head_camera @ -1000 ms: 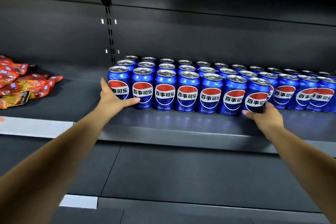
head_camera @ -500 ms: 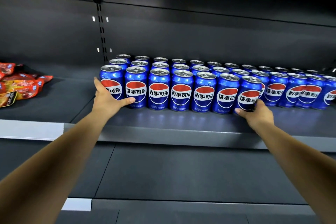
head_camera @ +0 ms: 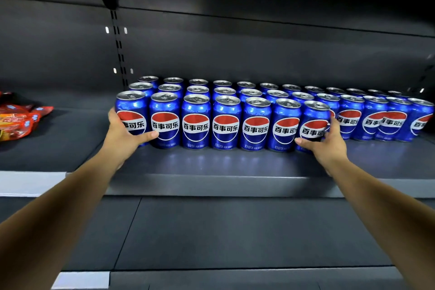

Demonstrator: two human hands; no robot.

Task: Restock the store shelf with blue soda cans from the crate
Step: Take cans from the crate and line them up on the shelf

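The red snack packets at the frame's left edge are cut off, their print blurred. The back-row cans show only their tops behind the front rows. The rightmost can is clipped by the right edge. The left hand covers part of the leftmost can; the right hand hides the seventh can's lower right. The small print under the logos is unreadable.

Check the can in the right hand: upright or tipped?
Tipped slightly. The can gripped by the right hand leans left against its neighbour, its lid slanted, unlike the upright front row.

The blue soda cans read "百事可乐" across a red-white-blue roundel.
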